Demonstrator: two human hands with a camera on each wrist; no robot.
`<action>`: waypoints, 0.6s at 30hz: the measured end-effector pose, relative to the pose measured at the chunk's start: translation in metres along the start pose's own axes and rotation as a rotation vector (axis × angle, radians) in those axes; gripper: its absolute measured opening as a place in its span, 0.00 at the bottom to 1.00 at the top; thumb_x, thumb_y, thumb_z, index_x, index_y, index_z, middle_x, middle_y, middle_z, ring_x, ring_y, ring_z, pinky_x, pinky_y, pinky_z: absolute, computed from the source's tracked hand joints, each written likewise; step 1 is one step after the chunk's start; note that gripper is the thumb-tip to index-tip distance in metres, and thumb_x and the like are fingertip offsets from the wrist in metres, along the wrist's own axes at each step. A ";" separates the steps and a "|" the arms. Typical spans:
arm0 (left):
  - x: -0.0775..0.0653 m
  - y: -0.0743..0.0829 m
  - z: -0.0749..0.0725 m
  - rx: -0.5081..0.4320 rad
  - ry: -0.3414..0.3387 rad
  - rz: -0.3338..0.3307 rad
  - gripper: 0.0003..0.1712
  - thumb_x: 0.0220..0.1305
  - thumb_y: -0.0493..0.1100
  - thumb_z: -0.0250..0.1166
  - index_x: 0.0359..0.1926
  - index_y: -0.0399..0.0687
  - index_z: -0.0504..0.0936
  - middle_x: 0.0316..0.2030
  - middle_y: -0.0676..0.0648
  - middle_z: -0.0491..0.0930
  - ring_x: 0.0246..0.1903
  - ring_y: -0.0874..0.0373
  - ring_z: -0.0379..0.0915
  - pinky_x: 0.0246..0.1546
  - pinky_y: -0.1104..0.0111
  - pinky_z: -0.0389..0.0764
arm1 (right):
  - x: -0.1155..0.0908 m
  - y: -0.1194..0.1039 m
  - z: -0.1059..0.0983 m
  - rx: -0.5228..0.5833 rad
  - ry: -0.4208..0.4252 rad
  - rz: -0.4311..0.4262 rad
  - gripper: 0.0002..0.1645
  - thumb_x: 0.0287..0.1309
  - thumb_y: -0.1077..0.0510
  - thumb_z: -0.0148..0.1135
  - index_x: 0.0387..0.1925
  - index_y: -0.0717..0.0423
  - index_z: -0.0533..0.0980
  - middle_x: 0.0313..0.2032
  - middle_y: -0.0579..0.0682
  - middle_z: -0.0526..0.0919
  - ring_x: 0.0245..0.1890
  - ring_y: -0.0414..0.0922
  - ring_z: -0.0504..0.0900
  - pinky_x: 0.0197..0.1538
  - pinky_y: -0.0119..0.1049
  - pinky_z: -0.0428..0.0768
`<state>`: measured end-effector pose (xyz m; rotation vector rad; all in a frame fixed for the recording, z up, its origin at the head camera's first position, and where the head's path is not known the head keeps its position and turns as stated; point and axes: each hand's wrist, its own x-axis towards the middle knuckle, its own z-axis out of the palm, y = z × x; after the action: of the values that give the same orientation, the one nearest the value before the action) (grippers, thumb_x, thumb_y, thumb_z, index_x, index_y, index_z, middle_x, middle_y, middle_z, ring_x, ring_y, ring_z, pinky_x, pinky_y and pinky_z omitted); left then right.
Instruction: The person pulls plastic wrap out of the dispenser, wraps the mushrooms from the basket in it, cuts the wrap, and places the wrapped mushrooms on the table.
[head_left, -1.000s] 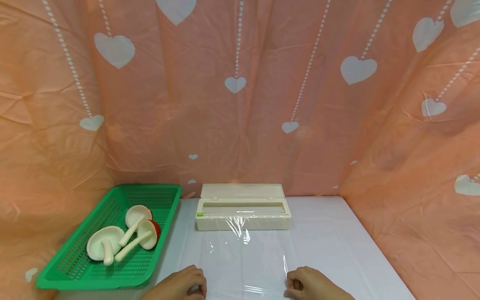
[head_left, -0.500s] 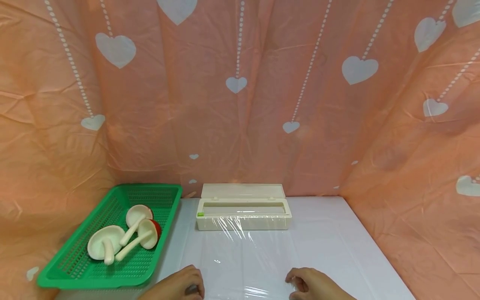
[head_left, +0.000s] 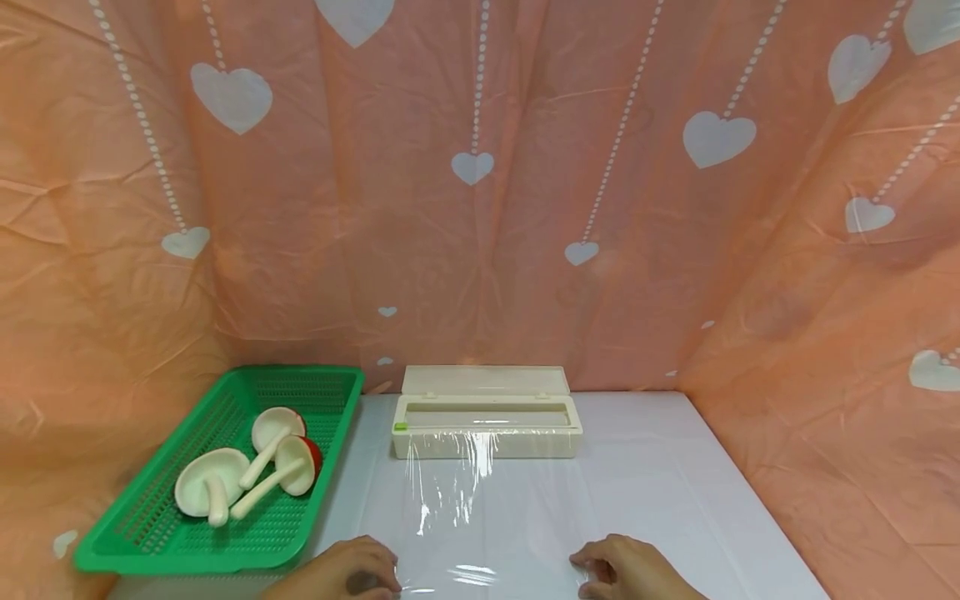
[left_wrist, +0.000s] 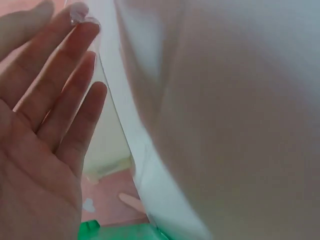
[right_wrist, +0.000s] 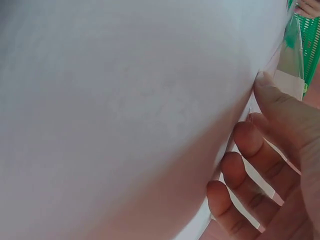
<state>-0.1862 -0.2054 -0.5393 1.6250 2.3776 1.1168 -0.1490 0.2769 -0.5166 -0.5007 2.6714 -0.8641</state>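
The left hand (head_left: 348,571) is loosely spread, its four fingers nearly straight and set slightly apart. A glinting bit of clear film (head_left: 487,512) touches the index and middle fingertips (left_wrist: 91,32), while the thumb stands apart from them in the left wrist view. The right hand (head_left: 630,573) has gently bent fingers, with a gap between thumb and index finger; the film reaches that side too, but whether it is pinched there I cannot tell.

The film lies between the two hands, both of which are near the desk's near edge. It runs from the cream box (head_left: 487,401) over its front toward that edge, with bright creases just below the box. The box stands well beyond the hands, by the middle of the desk's (head_left: 660,475) far edge, its lid (head_left: 483,381) raised at the back and a green tab (head_left: 401,427) at its front left corner.

Along the desk's left edge, a green basket (head_left: 225,566) carries three mushroom-shaped pieces (head_left: 213,483), which only the head view shows. The left wrist view reveals the left palm, and the right wrist view the right thumb's tip; the head view shows neither plainly.
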 end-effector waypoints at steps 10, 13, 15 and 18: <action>-0.017 0.014 -0.020 -0.127 -0.023 -0.183 0.08 0.75 0.37 0.68 0.47 0.47 0.93 0.45 0.57 0.90 0.49 0.68 0.80 0.43 0.71 0.82 | -0.001 0.002 -0.001 -0.043 0.024 -0.072 0.18 0.61 0.46 0.79 0.50 0.47 0.90 0.24 0.32 0.71 0.27 0.30 0.67 0.30 0.30 0.69; -0.014 0.018 -0.018 -0.059 0.001 -0.117 0.07 0.74 0.37 0.69 0.47 0.46 0.92 0.43 0.55 0.91 0.46 0.68 0.83 0.41 0.71 0.83 | -0.002 0.001 -0.002 -0.043 0.019 -0.063 0.18 0.61 0.47 0.79 0.50 0.47 0.90 0.24 0.33 0.71 0.27 0.30 0.67 0.30 0.30 0.69; -0.010 0.023 -0.018 -0.043 -0.011 -0.124 0.08 0.75 0.39 0.69 0.49 0.48 0.92 0.44 0.55 0.91 0.46 0.68 0.83 0.41 0.71 0.83 | -0.002 0.001 -0.001 -0.039 0.014 -0.052 0.17 0.61 0.47 0.79 0.50 0.46 0.90 0.25 0.33 0.72 0.27 0.31 0.68 0.30 0.31 0.69; -0.002 0.033 -0.019 -0.105 -0.067 -0.229 0.10 0.77 0.43 0.67 0.53 0.51 0.90 0.48 0.58 0.90 0.48 0.69 0.82 0.45 0.69 0.83 | -0.001 0.001 0.000 -0.020 -0.005 -0.018 0.17 0.62 0.46 0.78 0.50 0.46 0.90 0.25 0.35 0.73 0.27 0.32 0.69 0.31 0.31 0.70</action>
<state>-0.1671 -0.2109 -0.5060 1.2981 2.3466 1.1040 -0.1481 0.2779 -0.5169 -0.5317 2.6775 -0.8409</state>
